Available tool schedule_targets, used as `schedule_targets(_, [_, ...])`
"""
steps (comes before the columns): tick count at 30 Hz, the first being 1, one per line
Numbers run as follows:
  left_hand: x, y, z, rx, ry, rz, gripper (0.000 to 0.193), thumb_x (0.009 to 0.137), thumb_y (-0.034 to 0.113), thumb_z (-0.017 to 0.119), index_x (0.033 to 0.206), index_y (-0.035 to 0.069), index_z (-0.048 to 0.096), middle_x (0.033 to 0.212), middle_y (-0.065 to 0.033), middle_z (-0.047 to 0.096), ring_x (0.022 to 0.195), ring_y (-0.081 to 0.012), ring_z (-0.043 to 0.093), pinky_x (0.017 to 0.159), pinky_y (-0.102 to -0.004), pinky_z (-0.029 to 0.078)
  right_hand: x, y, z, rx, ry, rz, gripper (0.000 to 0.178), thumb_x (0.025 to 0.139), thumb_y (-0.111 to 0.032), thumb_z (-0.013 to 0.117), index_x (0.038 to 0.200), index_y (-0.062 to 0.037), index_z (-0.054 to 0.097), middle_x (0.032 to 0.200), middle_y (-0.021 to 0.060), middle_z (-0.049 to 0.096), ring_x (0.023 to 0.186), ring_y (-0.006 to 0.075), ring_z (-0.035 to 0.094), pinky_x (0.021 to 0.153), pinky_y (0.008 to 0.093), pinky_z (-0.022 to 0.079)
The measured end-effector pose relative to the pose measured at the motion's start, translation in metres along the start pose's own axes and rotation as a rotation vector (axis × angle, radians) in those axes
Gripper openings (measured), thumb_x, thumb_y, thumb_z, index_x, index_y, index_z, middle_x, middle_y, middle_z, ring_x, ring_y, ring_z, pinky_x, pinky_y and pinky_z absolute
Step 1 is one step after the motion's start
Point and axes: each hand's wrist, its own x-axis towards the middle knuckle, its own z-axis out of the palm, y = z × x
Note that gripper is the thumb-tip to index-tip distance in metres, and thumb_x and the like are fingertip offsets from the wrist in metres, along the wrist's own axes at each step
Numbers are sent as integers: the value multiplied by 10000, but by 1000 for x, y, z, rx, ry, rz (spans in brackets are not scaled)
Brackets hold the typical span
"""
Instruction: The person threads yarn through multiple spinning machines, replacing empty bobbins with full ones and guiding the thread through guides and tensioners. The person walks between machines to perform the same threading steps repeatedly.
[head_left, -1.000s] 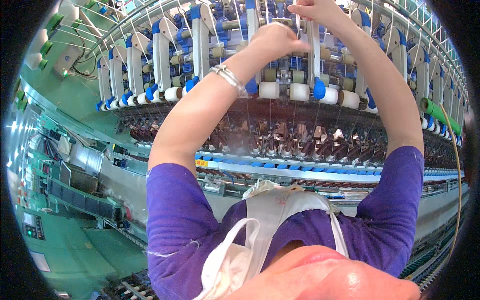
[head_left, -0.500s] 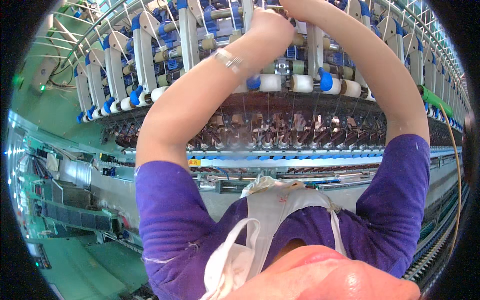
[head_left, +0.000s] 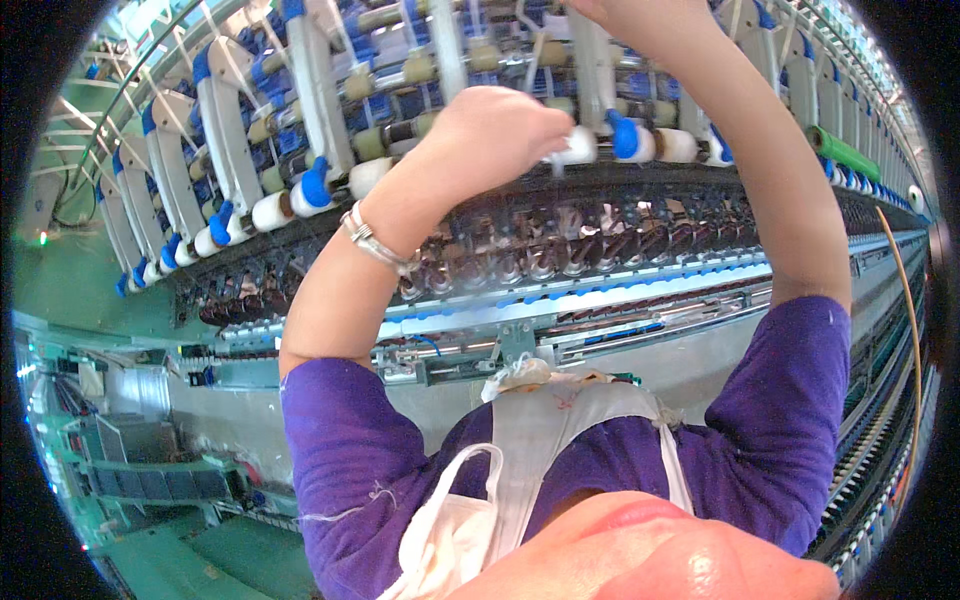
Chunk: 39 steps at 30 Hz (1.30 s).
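My left hand [head_left: 505, 130], with a bracelet [head_left: 375, 240] on its wrist, is at the front of a spinning machine. Its fingers are pinched together beside a white roller [head_left: 579, 147], and whatever they hold is too small to make out. Higher up, my right hand [head_left: 625, 12] reaches to the top edge of the view among the upper rollers; its fingers are mostly cut off. Grey machine arms [head_left: 593, 65] stand between the hands and around them. A blue knob [head_left: 627, 137] sits at the lower end of one arm, right of my left hand.
Below the rollers runs a row of dark spindles [head_left: 575, 245], with a pale rail [head_left: 480, 312] under it. A green cylinder [head_left: 845, 153] lies at the right. A thin tan rod [head_left: 905, 290] stands near the right rim. Green floor [head_left: 230, 545] shows at lower left.
My left hand has come down and left, away from the upper rollers to the white roller row. My right hand stays high. The view has shifted and tilted slightly.
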Motion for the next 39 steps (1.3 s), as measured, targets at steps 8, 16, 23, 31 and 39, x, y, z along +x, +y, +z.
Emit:
schedule_targets(8, [0, -2, 23, -59, 290, -371, 211, 956, 154, 446, 1091, 78, 590, 1000, -188, 653, 990, -365, 616, 839, -430, 482, -348, 67, -70, 253, -81, 427, 215, 769, -243, 700, 878, -66, 644, 909, 112, 630, 894, 288, 591, 918, 454, 410])
schedule_targets(16, [32, 62, 54, -6, 947, -751, 220, 929, 204, 568, 1011, 0, 557, 926, -130, 621, 833, -250, 609, 771, -382, 488, -780, 93, -163, 436, -524, 1421, 231, 764, -186, 692, 923, -22, 664, 854, 148, 643, 788, 315, 619, 727, 395, 492])
schedule_targets(23, [187, 356, 330, -512, 348, -656, 105, 815, 7, 684, 861, 25, 591, 880, -46, 580, 800, -147, 543, 768, -306, 476, -935, 165, -146, 817, -285, 1425, 281, 813, -231, 647, 970, 1, 670, 871, 159, 675, 806, 291, 656, 736, 363, 511])
schedule_targets(31, [452, 709, 560, -1380, -956, -272, 140, 842, 69, 634, 974, 30, 607, 825, -40, 657, 726, -105, 609, 685, -256, 502, -1325, 253, 4, 481, -706, 1899, 306, 857, -311, 605, 976, -37, 669, 936, 178, 679, 875, 324, 654, 764, 416, 509])
schedule_targets(39, [723, 977, 688, -730, -1680, 774, 247, 845, 231, 626, 930, 7, 690, 898, -76, 690, 791, -161, 622, 726, -331, 489, -1507, 46, -144, 577, -1796, 1836, 208, 826, -253, 590, 876, -98, 720, 930, 135, 686, 881, 286, 653, 744, 444, 526])
